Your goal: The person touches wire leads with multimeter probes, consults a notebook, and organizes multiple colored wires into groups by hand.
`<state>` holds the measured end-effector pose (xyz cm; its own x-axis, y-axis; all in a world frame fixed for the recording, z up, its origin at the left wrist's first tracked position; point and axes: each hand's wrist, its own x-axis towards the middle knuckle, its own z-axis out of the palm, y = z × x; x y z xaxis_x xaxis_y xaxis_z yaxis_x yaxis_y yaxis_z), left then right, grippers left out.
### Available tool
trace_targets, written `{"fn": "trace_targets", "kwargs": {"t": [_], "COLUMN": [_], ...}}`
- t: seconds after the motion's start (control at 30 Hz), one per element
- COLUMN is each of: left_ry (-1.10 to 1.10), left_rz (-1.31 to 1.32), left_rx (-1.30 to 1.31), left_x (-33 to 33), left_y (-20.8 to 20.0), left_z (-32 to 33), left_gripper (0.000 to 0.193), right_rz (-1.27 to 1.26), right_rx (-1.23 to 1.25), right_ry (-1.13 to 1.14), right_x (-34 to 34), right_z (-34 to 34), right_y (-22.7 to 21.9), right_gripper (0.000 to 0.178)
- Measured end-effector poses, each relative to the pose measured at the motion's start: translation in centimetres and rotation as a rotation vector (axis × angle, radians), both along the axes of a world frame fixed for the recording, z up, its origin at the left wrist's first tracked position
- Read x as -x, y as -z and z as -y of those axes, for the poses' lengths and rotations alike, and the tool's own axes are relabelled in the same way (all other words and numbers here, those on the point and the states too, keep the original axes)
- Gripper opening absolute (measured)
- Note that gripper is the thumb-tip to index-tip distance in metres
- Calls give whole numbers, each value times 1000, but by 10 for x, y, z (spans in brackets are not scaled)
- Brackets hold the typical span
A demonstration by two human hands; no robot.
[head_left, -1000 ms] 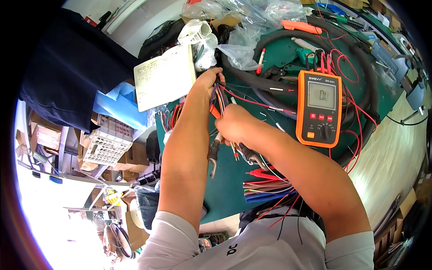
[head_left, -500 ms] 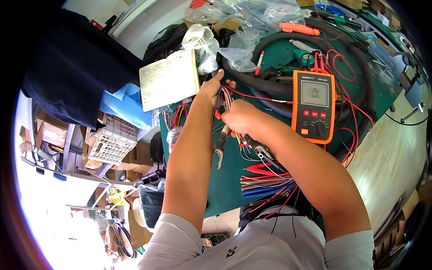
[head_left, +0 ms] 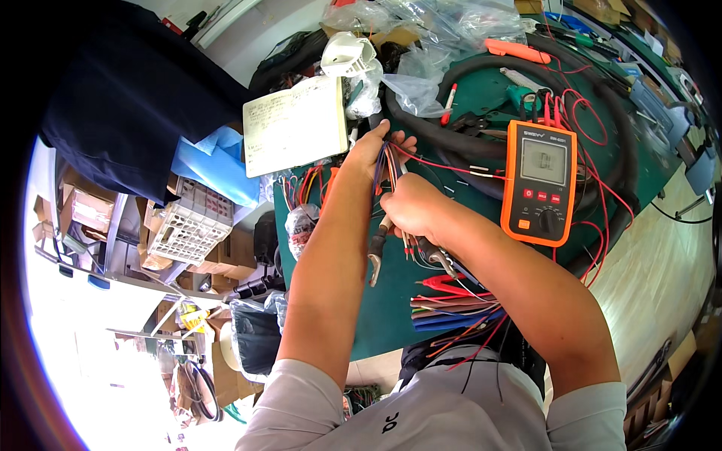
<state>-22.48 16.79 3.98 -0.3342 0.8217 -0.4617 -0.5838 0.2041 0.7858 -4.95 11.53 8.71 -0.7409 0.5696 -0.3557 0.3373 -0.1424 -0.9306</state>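
Observation:
My left hand (head_left: 374, 156) is closed around a bundle of thin coloured wires (head_left: 389, 167), its thumb pointing up and its fingertips showing on the far side. Just below and to the right, my right hand (head_left: 411, 203) grips the same bundle in curled fingers. Loose wire ends with small tips come out beneath it. Two thick leads with metal lugs (head_left: 374, 268) hang below the right hand. A thin red test lead (head_left: 436, 161) runs from near my left fingers toward the orange multimeter (head_left: 540, 184), whose screen is lit.
An open notebook (head_left: 295, 129) with handwriting lies to the left. Thick black cable (head_left: 451, 135) coils behind the multimeter. Clear plastic bags (head_left: 417, 94) sit at the back. More coloured wires (head_left: 451, 316) and red clips (head_left: 444, 283) lie near the front edge of the green table (head_left: 374, 323).
The whole view has shifted, so the table things appear farther right. My left fingers are spread a little more beyond the wires. Both hands remain on the bundle.

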Motion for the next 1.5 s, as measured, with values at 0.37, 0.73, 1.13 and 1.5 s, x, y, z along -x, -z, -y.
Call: {"fn": "trace_targets", "kwargs": {"t": [0.37, 0.73, 1.13, 1.5], "left_ry": [263, 139, 36, 47], "left_rz": [-60, 106, 129, 218], "left_rx": [-61, -81, -108, -232], "left_x": [-5, -7, -20, -13], "left_y": [-15, -2, -9, 7], "left_z": [20, 31, 23, 9], "left_gripper": [26, 27, 40, 36], "right_rz": [153, 467, -29, 160], "right_rx": [-1185, -482, 54, -377], "right_ry": [238, -289, 43, 16], "right_x": [-16, -11, 2, 8], "right_z": [-5, -42, -18, -15], "right_y": [-23, -43, 7, 1], "right_gripper": [38, 64, 12, 20]}}
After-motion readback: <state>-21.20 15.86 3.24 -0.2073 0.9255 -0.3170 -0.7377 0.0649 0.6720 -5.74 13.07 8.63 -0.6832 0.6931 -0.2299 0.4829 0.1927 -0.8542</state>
